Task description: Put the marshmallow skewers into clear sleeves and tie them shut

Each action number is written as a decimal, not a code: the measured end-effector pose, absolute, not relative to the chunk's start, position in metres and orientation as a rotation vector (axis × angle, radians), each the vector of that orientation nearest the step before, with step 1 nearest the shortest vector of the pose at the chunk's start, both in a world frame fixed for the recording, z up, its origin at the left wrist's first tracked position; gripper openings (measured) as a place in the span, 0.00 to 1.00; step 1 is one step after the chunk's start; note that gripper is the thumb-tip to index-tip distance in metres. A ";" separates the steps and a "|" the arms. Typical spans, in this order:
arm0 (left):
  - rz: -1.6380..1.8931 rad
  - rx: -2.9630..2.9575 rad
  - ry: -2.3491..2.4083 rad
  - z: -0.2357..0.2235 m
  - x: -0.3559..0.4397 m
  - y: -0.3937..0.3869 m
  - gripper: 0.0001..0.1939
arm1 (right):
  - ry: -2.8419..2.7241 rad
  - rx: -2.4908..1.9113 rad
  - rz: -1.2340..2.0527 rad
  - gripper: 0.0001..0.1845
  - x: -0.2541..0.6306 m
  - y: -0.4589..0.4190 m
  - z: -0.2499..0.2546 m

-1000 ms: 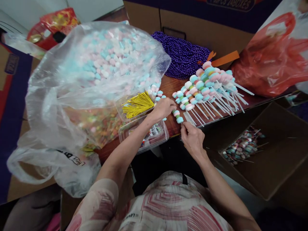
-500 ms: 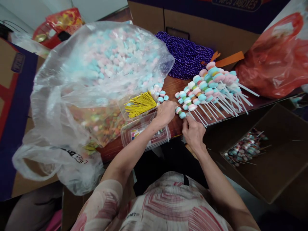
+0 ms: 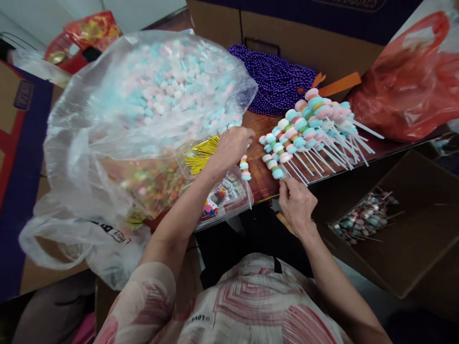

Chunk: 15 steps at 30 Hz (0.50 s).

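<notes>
My right hand (image 3: 297, 200) is closed at the table's front edge, pinching the stick of a candy skewer (image 3: 277, 172) with blue, green and pale pieces. That skewer's candy end lies against the near corner of a pile of finished-looking candy skewers (image 3: 311, 124) with white sticks. My left hand (image 3: 233, 144) is over the spot by the big bag's mouth, beside gold twist ties (image 3: 201, 155) in a clear tub. Its fingers bend downward and are mostly hidden, so its grasp is unclear. Just below it, a short row of candy pieces (image 3: 245, 168) lies on the table (image 3: 263, 191).
A large clear bag of pastel marshmallows (image 3: 168, 91) and a bag of orange-green candies (image 3: 150, 184) fill the left. Behind are purple bead strings (image 3: 279, 81). A plastic box (image 3: 229, 196) sits in front; a carton (image 3: 412, 229) with wrapped skewers and a red bag (image 3: 405, 91) are right.
My left hand has moved up and left, away from the skewer in my right hand, uncovering a row of candy pieces. My right hand has shifted slightly right and down with its skewer.
</notes>
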<state>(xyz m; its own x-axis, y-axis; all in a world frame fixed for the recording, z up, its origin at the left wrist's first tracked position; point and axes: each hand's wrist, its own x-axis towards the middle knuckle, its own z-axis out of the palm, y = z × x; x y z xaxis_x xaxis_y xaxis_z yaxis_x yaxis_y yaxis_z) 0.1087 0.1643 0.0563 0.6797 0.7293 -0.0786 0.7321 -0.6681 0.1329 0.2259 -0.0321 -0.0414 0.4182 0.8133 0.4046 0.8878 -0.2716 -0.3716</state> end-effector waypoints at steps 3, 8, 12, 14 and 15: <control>-0.063 2.733 1.278 0.054 0.108 0.175 0.16 | -1.387 -2.088 -0.340 0.13 0.214 -0.038 -0.035; -0.155 2.811 1.191 0.044 0.115 0.186 0.18 | -1.626 -1.952 -0.179 0.09 0.184 -0.036 -0.026; -0.176 2.836 1.130 0.034 0.119 0.187 0.20 | -1.723 -2.069 0.154 0.09 0.173 -0.022 -0.025; -0.185 2.841 1.115 0.030 0.119 0.188 0.20 | -1.721 -2.112 0.252 0.08 0.172 -0.014 -0.024; -0.189 2.847 1.107 0.028 0.119 0.189 0.20 | -1.723 -2.130 0.283 0.08 0.172 -0.010 -0.023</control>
<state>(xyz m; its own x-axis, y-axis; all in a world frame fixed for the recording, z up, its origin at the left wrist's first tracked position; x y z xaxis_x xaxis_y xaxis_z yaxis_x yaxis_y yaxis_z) 0.1188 0.1887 0.0277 0.7311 0.6669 -0.1441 0.6769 -0.7354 0.0307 0.1717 -0.0104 -0.0227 0.2257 0.9706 0.0833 0.8929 -0.1719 -0.4160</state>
